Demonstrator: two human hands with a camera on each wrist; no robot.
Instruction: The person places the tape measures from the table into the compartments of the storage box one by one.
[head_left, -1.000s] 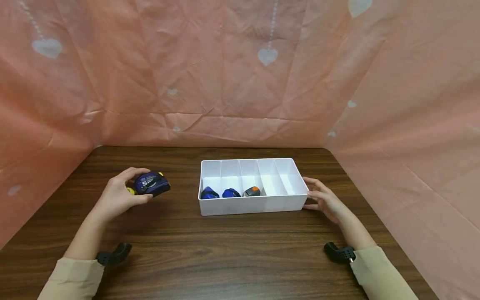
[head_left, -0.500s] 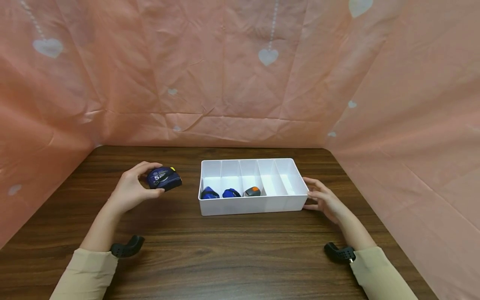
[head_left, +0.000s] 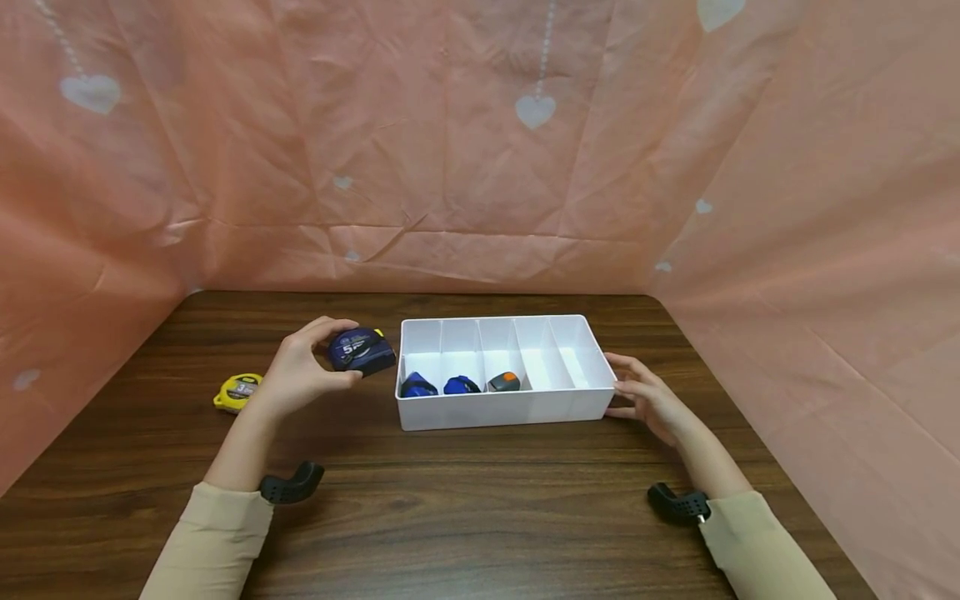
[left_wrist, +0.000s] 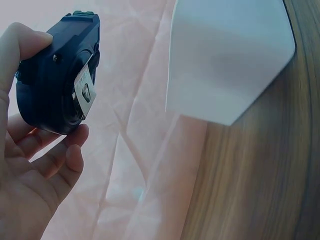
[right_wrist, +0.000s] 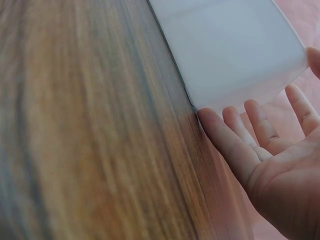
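My left hand (head_left: 303,375) grips a dark blue tape measure (head_left: 361,351) in the air just left of the white divided tray (head_left: 510,408). In the left wrist view the tape measure (left_wrist: 55,75) shows its metal belt clip, with my fingers (left_wrist: 55,160) curled round it and the tray's wall (left_wrist: 225,55) beyond. My right hand (head_left: 645,398) rests with straight fingers against the tray's right end; the right wrist view shows those fingers (right_wrist: 235,150) touching the tray's corner (right_wrist: 230,50). Two blue tape measures (head_left: 418,387) (head_left: 462,386) and a grey-orange one (head_left: 504,382) lie in the tray's three left compartments.
A yellow tape measure (head_left: 237,391) lies on the dark wood table (head_left: 450,508) to the left of my left arm. The tray's two right compartments (head_left: 573,362) hold nothing. Pink cloth walls (head_left: 480,150) close in the table at the back and both sides.
My left hand has carried the dark blue tape measure rightward to the tray's left edge, uncovering the yellow tape measure on the table. My right hand has stayed at the tray.
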